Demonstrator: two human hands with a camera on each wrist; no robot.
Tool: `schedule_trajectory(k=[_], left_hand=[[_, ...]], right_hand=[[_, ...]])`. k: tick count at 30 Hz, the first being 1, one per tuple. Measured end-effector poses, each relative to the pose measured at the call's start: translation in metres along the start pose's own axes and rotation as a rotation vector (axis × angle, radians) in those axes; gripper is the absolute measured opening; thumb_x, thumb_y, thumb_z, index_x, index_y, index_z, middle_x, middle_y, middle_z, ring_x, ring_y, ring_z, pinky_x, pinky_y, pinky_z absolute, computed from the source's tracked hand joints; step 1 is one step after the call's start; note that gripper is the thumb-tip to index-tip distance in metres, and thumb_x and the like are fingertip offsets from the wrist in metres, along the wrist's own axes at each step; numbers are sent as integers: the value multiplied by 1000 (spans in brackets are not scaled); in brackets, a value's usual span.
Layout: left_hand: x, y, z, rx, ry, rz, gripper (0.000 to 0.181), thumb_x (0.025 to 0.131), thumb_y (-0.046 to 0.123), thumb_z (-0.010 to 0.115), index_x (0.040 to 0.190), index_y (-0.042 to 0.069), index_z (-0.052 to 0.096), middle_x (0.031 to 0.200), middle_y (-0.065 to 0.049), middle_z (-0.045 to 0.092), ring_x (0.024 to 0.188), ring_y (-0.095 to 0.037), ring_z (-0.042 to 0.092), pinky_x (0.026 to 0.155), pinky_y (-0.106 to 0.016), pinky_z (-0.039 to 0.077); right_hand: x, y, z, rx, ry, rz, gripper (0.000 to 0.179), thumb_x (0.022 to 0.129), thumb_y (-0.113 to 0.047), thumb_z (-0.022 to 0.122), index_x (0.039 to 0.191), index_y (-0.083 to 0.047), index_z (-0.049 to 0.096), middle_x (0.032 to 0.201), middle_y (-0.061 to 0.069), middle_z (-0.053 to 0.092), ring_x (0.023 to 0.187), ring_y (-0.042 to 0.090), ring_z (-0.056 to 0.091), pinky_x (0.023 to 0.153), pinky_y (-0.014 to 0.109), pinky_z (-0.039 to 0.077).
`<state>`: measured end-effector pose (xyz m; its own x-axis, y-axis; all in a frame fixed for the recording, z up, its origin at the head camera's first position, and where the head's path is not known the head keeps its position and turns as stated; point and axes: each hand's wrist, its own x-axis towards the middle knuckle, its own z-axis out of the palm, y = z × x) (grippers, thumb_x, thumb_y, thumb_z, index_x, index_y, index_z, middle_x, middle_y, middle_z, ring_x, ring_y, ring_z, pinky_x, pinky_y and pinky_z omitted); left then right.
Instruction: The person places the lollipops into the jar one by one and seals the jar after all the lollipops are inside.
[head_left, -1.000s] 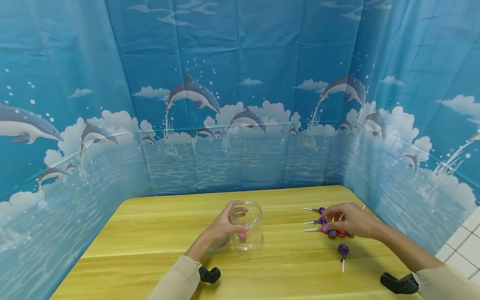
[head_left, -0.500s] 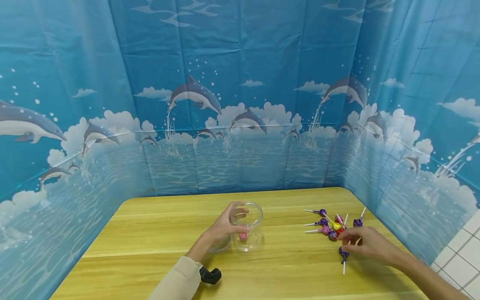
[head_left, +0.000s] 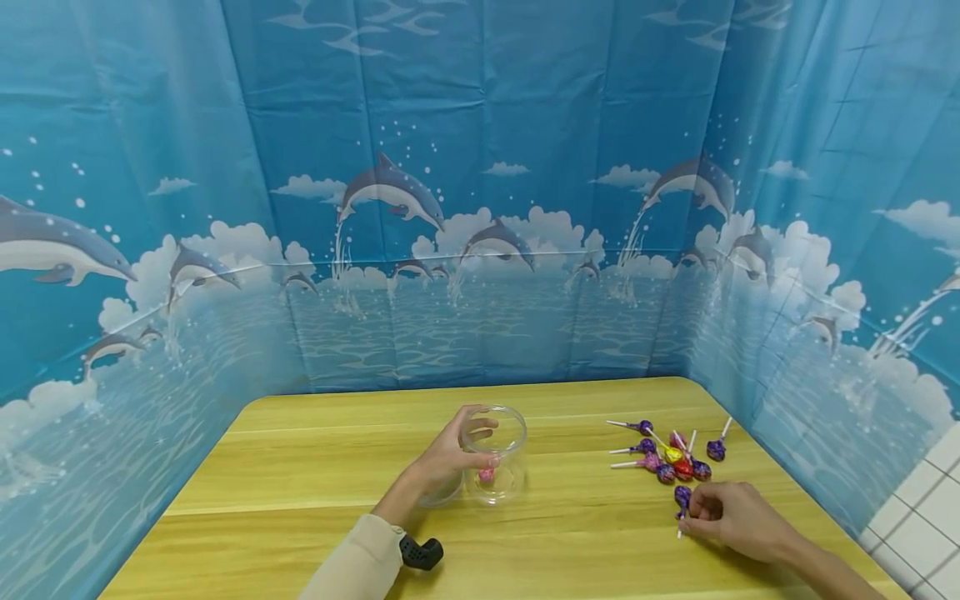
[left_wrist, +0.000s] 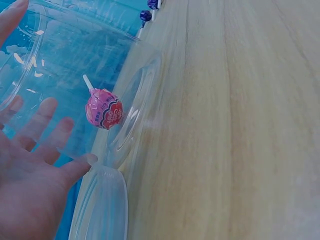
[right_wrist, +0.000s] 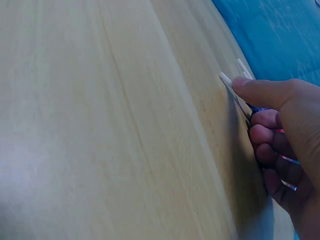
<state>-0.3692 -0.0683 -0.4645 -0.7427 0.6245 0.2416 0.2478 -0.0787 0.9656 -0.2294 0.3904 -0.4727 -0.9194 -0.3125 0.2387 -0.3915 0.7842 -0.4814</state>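
Note:
My left hand (head_left: pixel 450 450) holds a clear plastic jar (head_left: pixel 491 492) upright on the table, fingers and thumb round its side. Inside the jar lies a pink lollipop (left_wrist: pixel 104 108), its white stick pointing up in the left wrist view. Over at the right, my right hand (head_left: pixel 738 521) pinches a purple-wrapped lollipop (head_left: pixel 682 495) by its stick. The stick's white tip (right_wrist: pixel 225 79) pokes out past the thumb in the right wrist view, while the curled fingers hide most of the candy there.
A pile of lollipops in yellow (head_left: pixel 672 454), red (head_left: pixel 683 471), pink and purple wrappers lies just beyond my right hand. Another purple lollipop (head_left: pixel 716 450) lies at its right. A clear round lid (left_wrist: pixel 107 205) sits beside the jar. A dolphin-print curtain (head_left: pixel 480 333) borders the yellow wooden table (head_left: pixel 300 467).
My right hand has moved from above the pile toward the near edge and has taken hold of the separate purple lollipop, shifting it slightly. The left hand and jar stay put.

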Motion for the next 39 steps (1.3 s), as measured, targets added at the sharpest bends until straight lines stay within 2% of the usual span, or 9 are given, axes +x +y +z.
schedule_trajectory(k=[6,10,14,18,23,27,31,35,39], left_hand=[[0,0,0,8,3,1,79,92,12,80,156,15,34,152,-21,44,147,-49,30,112,-55,36],[1,-1,-1,6,0,-2,80,92,14,80,157,15,33,153,-22,43,147,-47,30,113,-56,36],[0,-1,-1,-10,0,-6,80,92,14,81,157,14,33,154,-22,42,147,-46,31,113,-57,35],[0,0,-1,-17,2,-7,80,92,14,80,156,14,34,153,-22,42,147,-48,29,113,-56,35],[0,-1,0,-19,2,-10,80,92,14,81,156,14,33,153,-22,42,148,-50,27,113,-55,36],[0,0,0,-21,-5,-7,81,92,13,81,157,14,33,153,-22,42,148,-49,27,113,-55,36],[1,-1,0,-18,-6,0,81,91,14,81,157,14,33,153,-22,42,147,-49,28,112,-54,37],[1,-1,0,-13,-9,8,81,91,15,81,157,13,33,153,-22,43,147,-50,28,112,-54,37],[0,-1,0,-20,-8,8,81,91,13,81,156,13,33,152,-20,45,147,-51,27,112,-54,38]], right_hand=[[4,-7,3,-141,34,114,36,91,-43,78,70,-21,58,62,-13,47,56,2,39,56,25,34],[9,-7,3,-189,41,158,29,88,-30,81,71,-19,61,64,-12,51,58,4,43,58,27,38],[13,-3,-1,-143,22,187,12,89,-16,79,81,-12,71,72,-9,59,64,7,48,61,30,43],[12,3,-5,-87,1,185,6,92,-15,78,88,-11,76,79,-9,64,69,5,52,63,29,47],[8,10,-8,-38,6,144,5,93,-16,78,90,-12,80,82,-10,70,72,3,58,64,28,49],[9,11,-10,-14,18,143,8,92,-19,79,94,-13,82,85,-8,74,76,3,62,66,28,51],[13,9,-13,26,34,122,13,93,-21,78,97,-9,83,89,-4,76,79,4,63,68,28,51],[20,4,-16,94,13,127,18,96,-22,75,101,-6,82,93,0,76,80,4,62,69,28,52],[31,-6,-17,134,16,113,19,98,-22,74,102,-5,82,94,2,77,78,7,62,64,27,51]])
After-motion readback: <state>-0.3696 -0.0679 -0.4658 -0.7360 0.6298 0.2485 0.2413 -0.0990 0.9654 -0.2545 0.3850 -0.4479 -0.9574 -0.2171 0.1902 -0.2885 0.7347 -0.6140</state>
